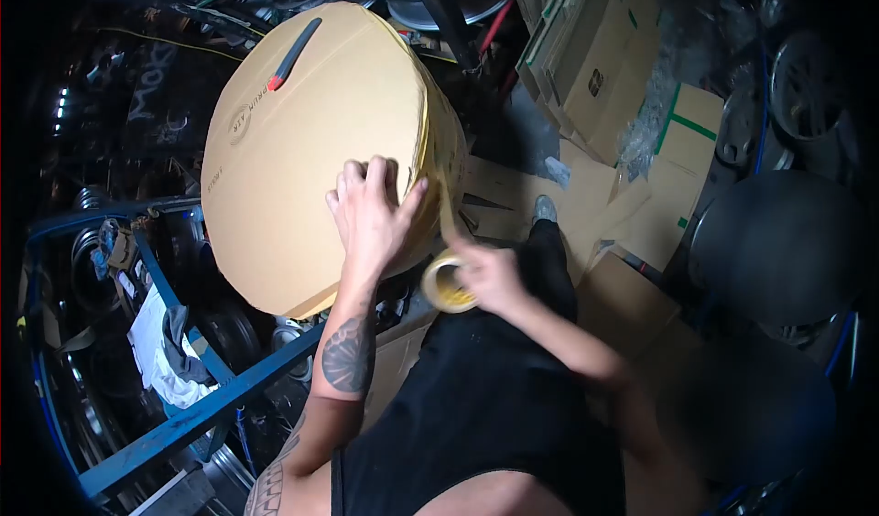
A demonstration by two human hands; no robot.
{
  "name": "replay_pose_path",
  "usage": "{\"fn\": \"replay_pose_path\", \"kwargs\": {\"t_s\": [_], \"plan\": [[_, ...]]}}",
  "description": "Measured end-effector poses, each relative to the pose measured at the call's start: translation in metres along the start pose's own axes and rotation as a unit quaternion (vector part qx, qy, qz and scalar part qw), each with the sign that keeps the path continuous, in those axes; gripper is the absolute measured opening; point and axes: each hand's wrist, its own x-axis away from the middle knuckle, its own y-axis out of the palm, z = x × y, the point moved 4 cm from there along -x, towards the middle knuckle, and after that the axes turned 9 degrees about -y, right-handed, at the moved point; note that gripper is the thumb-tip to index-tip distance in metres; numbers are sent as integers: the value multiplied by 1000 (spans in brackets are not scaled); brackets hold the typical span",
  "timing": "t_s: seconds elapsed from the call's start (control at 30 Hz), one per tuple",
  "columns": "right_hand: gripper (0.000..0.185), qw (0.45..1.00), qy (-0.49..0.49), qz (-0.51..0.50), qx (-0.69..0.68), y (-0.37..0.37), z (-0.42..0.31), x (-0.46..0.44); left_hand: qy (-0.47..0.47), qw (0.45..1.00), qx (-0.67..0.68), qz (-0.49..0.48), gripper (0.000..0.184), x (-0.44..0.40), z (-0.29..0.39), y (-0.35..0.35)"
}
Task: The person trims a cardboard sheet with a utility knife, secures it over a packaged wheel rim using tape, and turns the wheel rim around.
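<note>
A large round package covered in cardboard (284,177) stands tilted before me, its wrapped side (444,141) facing right. My left hand (371,209) presses on its face near the right edge, fingers apart and bent, thumb reaching the rim. Low beside that rim, my right hand (490,278) is closed around a roll of tape (449,282), slightly blurred. From the roll a strip of tape (446,209) runs up to the package's side. On the upper face lies a dark-handled cutter (295,54) with a red end.
A blue metal frame (229,392) crosses at lower left, with white cloth or paper (165,351) on it. Flattened cardboard sheets (586,49) lean at the back, and more cardboard (586,195) covers the floor. Wheel rims (806,86) and dark round objects (774,246) stand at right.
</note>
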Motion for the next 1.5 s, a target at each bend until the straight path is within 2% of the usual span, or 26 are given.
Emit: {"fn": "replay_pose_path", "kwargs": {"t_s": [0.07, 0.13, 0.2, 0.23, 0.27, 0.3, 0.33, 0.37, 0.4, 0.47, 0.57, 0.6, 0.67, 0.7, 0.73, 0.77, 0.83, 0.93, 1.0, 1.03, 1.1, 1.17, 1.23, 1.3, 1.4, 1.5], "plan": [[10, 986, -121, -97, 66, 47, -18, -14, 0, 1000, 9, 10, 39, -6, 3, 2], [10, 984, -14, -177, -4, 39, -31, -25, 27, 998, 19, 49, 35, -8, 0, -5], [10, 986, -20, -162, 18, 42, -33, -24, 59, 993, 77, 62, 31, -10, -6, -5], [14, 989, -16, -142, 42, 48, -31, -16, 78, 989, 106, 70, 29, -9, -9, -3], [20, 990, -15, -122, 66, 54, -30, -9, 50, 952, 299, 38, 24, -5, -17, 1], [48, 996, -2, -91, 25, 58, -38, 2, 11, 917, 399, 21, 20, 24, -12, -19], [68, 993, 14, -117, 30, 70, -21, 11, 62, 913, 402, 35, 21, 55, -27, -5], [68, 993, -23, -105, -57, 74, -7, 19, 203, 901, 382, 25, 24, 90, -36, -4], [69, 983, -56, -96, -146, 75, 0, 24, 259, 905, 338, -9, 30, 119, -41, -8], [70, 987, 50, -113, -107, 77, -9, 22, 246, 939, 237, -37, 42, 162, -58, 9], [73, 978, 46, -172, -109, 79, -26, 12, 265, 953, 143, 6, 53, 177, -81, 44], [74, 972, 48, -200, -112, 73, -43, 5, 236, 962, 130, -41, 56, 172, -89, 42], [52, 863, 19, -432, 261, 44, -112, -53, 166, 970, 115, -138, 62, 172, -104, 36], [37, 868, -37, -409, 278, 33, -148, -92, 63, 968, 227, -87, 70, 175, -110, 26], [29, 872, -96, -383, 288, 32, -174, -133, 33, 975, 191, -112, 67, 182, -115, 15], [34, 912, -168, -264, 266, 41, -190, -177, -35, 974, 209, -79, 65, 192, -130, 16], [49, 912, -204, -175, 310, 81, -215, -260, -148, 968, 199, -48, 57, 197, -141, 16], [70, 814, -184, -160, 527, 158, -144, -380, -254, 955, 152, -18, 40, 195, -142, 13], [67, 812, -125, -171, 544, 187, -124, -397, -281, 945, 162, 54, 29, 194, -148, 22], [60, 809, -162, -187, 533, 201, -129, -390, -286, 943, 147, 86, 16, 191, -148, 17], [48, 801, -233, -215, 508, 217, -130, -366, -299, 937, 144, 109, 15, 190, -160, 25], [25, 848, -320, -236, 349, 217, -123, -341, -311, 936, 136, 92, 23, 196, -172, 39], [25, 936, -121, -320, 78, 202, -140, -273, -315, 933, 172, 18, 38, 201, -177, 31], [45, 881, 4, -409, -238, 185, -146, -196, -312, 914, 247, -87, 70, 211, -184, 38], [81, 821, 27, -545, -167, 142, -172, -97, -332, 870, 273, -242, 95, 226, -188, 42], [70, 773, 37, -612, -166, 109, -156, -25, -309, 922, 182, -147, 96, 236, -208, 31]]}}
